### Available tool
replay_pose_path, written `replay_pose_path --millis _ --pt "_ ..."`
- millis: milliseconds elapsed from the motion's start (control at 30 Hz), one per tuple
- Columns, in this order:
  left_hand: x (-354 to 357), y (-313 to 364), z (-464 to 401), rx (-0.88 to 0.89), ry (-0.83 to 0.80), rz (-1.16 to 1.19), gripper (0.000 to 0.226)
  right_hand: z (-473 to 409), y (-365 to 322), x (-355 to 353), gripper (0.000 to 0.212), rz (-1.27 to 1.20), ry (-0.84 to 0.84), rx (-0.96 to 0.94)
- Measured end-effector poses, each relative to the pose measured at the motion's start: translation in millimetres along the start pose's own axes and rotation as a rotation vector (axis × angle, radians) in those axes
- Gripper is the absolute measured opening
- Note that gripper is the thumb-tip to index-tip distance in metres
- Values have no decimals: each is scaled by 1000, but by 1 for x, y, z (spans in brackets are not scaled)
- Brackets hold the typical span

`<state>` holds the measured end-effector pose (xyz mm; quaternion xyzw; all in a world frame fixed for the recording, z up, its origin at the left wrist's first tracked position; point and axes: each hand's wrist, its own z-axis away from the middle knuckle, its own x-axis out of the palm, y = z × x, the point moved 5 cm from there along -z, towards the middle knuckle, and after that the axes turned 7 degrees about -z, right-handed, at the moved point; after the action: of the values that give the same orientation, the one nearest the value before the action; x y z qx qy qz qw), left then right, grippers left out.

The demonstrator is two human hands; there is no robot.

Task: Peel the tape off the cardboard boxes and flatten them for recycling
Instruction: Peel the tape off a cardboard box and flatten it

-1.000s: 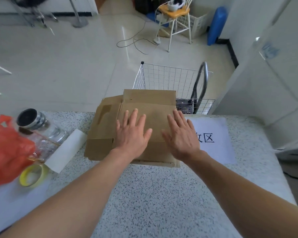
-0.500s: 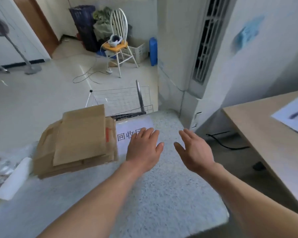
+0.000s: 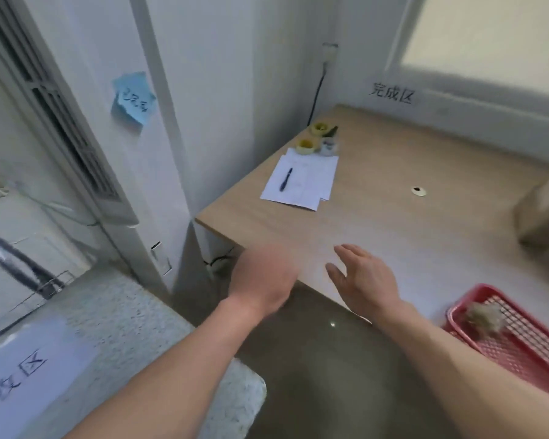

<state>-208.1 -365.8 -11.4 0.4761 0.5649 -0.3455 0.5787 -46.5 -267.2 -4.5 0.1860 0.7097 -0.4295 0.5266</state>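
Entry: cardboard box (image 3: 544,217), brown, blurred, cut off by the frame's right edge. It sat on the wooden worktop (image 3: 377,217), far right of the white papers (image 3: 301,180), with the red basket (image 3: 520,340) nearer to you and on the same side.

Your hands: both empty, fingers spread loosely, clamped on nothing. Your right hand (image 3: 363,282) hovered over the worktop's near edge; your left hand (image 3: 262,277), smeared by motion, hung at the worktop's near corner.

Governing relation: the box lay up and to the right of both hands, well apart from them, your right hand the nearer. A reach would likely lead with that hand.

Not determinable: the box's long axis, any tape on it, whether its flaps stood open or shut. The clump inside the basket was too blurred to name.
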Motion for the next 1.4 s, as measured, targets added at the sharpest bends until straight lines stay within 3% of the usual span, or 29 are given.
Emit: replay_pose_path --millis 67,200,533,600,700,900,1133,1400 --pt "5 31 -20 80 -18 19 71 6 32 -20 44 11 53 95" --pt "16 91 -51 229 -36 29 45 22 85 -55 48 19 124 214" --pt "47 244 -149 453 -75 -1 44 11 251 -125 42 1 283 497" --pt "60 277 -179 470 -96 -9 50 -4 292 -137 42 0 292 531" --pt "73 327 -222 487 -106 10 80 -27 350 -158 43 -9 318 576" --pt "88 412 -292 515 -102 23 90 -73 453 -203 46 -15 319 667" --pt "116 459 -343 547 -148 37 83 -128 536 -235 54 -36 247 771" --pt "142 464 -379 564 -180 68 75 -171 578 -231 60 -80 142 824"
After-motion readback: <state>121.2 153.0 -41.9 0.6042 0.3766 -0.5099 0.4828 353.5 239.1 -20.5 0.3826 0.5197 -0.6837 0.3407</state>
